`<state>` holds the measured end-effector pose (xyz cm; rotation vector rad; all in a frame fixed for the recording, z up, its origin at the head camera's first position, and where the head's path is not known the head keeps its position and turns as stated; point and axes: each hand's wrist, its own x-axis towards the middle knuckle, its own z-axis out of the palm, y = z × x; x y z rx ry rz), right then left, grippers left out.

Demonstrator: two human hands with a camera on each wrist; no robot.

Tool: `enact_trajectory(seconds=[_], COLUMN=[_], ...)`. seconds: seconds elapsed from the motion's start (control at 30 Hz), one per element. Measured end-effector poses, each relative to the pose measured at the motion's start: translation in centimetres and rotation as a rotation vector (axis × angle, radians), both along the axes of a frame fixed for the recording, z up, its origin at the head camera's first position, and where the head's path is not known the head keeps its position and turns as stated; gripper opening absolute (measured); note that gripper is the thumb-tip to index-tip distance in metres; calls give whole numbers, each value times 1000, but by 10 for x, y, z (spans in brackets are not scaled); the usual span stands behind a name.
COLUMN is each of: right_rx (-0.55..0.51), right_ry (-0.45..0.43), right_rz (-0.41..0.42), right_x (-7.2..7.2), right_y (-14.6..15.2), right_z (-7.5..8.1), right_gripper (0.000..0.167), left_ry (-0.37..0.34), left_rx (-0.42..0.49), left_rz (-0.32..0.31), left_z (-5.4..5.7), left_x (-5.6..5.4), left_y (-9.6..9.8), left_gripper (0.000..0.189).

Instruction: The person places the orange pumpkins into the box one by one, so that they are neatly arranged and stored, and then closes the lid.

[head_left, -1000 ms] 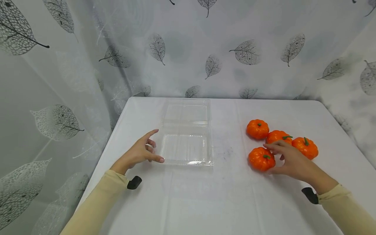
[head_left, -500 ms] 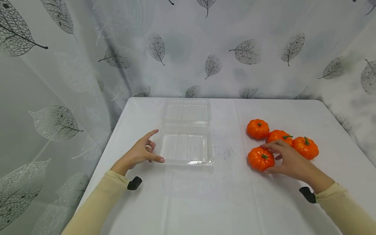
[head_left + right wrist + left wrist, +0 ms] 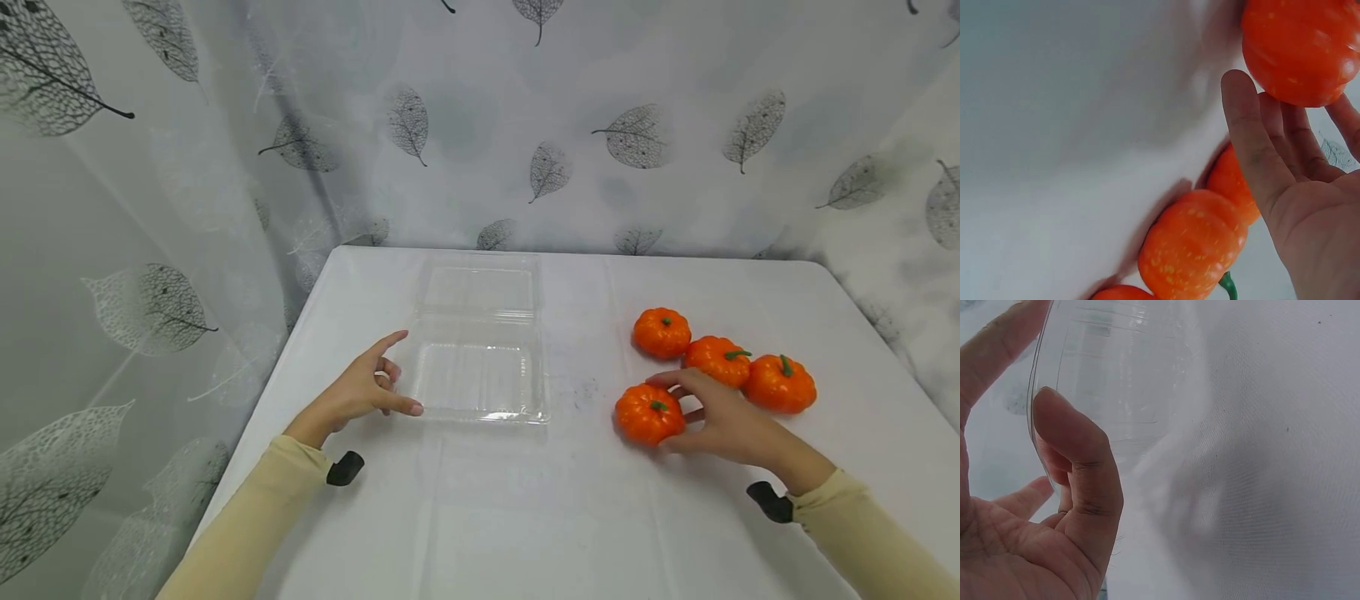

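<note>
A clear plastic clamshell box (image 3: 517, 417) lies unfolded on the white table, its two halves one behind the other. Beside its left edge is my left hand (image 3: 348, 393), thumb and index finger spread apart; in the left wrist view the thumb tip overlaps the rim of the box (image 3: 1110, 419). On the right, my right hand (image 3: 727, 421) holds a small orange pumpkin (image 3: 647, 414) with a green stem between thumb and fingers. Seen from the right wrist, the fingers meet the side of this pumpkin (image 3: 1304, 50). Whether it is off the table cannot be told.
Three more orange pumpkins stand behind the right hand: a back-left one (image 3: 662, 332), a middle one (image 3: 716, 360) and a right one (image 3: 780, 384). A leaf-printed curtain (image 3: 465, 125) hangs behind the table (image 3: 525, 517) and along its sides.
My right hand has shifted left with the front pumpkin, widening the space between it and the other pumpkins. The left hand and the box stay put.
</note>
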<state>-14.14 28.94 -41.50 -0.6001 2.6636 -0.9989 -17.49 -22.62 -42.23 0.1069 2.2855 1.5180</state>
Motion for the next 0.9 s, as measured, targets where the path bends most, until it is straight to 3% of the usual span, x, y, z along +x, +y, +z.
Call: enact_trajectory(seconds=[0.4, 0.9], right_rx=[-178, -328], right_ry=[-122, -226], right_rz=[54, 108], right_x=[-7, -30], right_y=[-24, -87], right_z=[9, 36], right_gripper=[75, 69], left_ry=[-11, -7], left_rx=[27, 40], left_rz=[12, 3], left_z=[0, -2], left_x=[2, 3], left_y=[0, 0], left_gripper=[125, 126])
